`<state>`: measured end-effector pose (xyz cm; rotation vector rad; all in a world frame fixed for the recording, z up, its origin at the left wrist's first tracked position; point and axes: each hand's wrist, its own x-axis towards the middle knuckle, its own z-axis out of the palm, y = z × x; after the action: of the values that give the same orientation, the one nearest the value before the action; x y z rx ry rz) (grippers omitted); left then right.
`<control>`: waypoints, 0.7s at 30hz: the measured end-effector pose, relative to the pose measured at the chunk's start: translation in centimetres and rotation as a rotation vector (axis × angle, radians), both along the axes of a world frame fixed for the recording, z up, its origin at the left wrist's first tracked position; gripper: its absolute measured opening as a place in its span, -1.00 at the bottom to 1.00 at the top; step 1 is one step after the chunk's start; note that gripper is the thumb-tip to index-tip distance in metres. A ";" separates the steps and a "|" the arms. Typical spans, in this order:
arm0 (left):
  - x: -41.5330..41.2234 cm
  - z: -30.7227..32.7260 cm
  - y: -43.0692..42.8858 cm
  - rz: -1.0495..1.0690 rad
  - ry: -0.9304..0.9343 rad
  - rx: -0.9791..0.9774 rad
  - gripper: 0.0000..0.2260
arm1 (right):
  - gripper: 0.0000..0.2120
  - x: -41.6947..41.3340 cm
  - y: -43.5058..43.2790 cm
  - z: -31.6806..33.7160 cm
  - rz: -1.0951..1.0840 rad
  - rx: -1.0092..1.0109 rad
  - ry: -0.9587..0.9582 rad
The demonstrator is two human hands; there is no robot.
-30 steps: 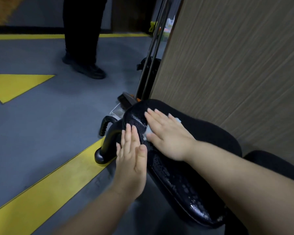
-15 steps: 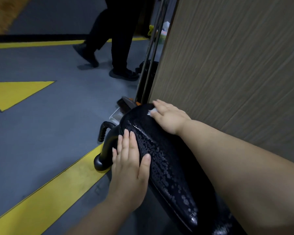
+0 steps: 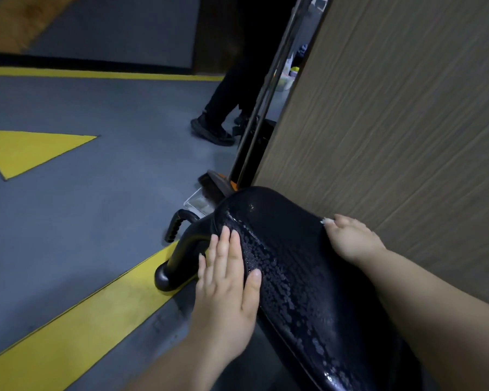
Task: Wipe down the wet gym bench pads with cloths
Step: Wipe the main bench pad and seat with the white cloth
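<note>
A black bench pad (image 3: 288,266) runs from the centre toward the bottom right, covered in water beads along its left half. My left hand (image 3: 226,280) lies flat with straight fingers against the pad's left edge. My right hand (image 3: 350,238) presses on the pad's far right side, close to the wall. A small bit of white cloth (image 3: 327,220) peeks out at its fingertips; the remainder is hidden under the hand.
A wood-grain wall panel (image 3: 393,122) stands right behind the pad. The black frame tube with a ribbed handle (image 3: 175,230) sits on the grey floor by a yellow stripe (image 3: 76,328). A person's legs (image 3: 223,108) stand near metal poles (image 3: 266,88) beyond the pad.
My right hand has slid with the cloth across the pad's top toward the wall side. My left hand stayed on the left edge. The standing person walked right.
</note>
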<state>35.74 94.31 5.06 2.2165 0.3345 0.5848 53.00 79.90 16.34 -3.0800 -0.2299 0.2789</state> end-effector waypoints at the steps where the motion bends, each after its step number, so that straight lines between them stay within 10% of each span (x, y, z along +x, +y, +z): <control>1: 0.0 -0.1 0.0 0.000 0.000 0.003 -0.34 | -0.52 -0.2 1.6 0.0 0.036 -0.012 -0.010; 9: 0.2 0.0 -0.2 -0.014 -0.051 -0.121 -0.43 | -0.44 -3.5 12.6 -1.2 0.504 -0.021 -0.033; 21: 0.6 1.5 -1.4 0.068 0.070 -0.081 -0.31 | -0.39 -12.0 -2.5 -0.5 0.628 -0.015 -0.007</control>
<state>36.31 92.90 6.57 2.1578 0.4641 0.5212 41.03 77.45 15.87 -2.9266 -1.1951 0.2823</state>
